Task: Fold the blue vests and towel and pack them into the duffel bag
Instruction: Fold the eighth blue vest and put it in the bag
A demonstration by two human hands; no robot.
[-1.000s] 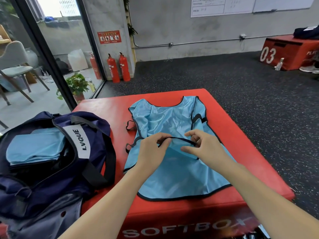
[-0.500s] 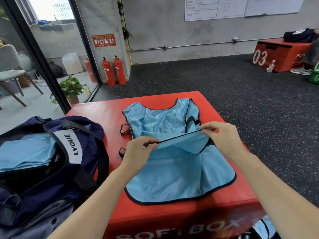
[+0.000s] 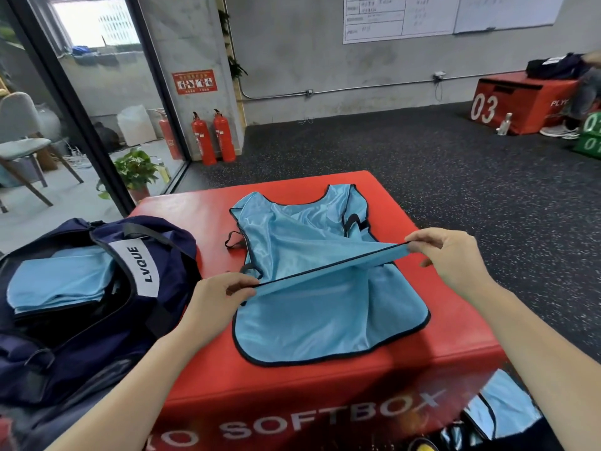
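Shiny blue vest [image 3: 328, 323], black-trimmed, top layer lifted.

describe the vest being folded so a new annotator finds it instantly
Start at the red soft box in the foreground. The blue vest lies spread on its top, right of the navy duffel bag. Unlike the folded blue pieces inside the bag, both hands pinch its black-trimmed edge taut.

Grey concrete wall [image 3: 325, 70] with whiteboard [image 3: 448, 14]; dark speckled floor [image 3: 455, 177]. Two fire extinguishers [image 3: 213, 138] by pillar, potted plant [image 3: 136, 170] near glass door [image 3: 107, 92]. Chair [image 3: 22, 138] outside, daylight. Red box [image 3: 520, 105] marked 03 far right.
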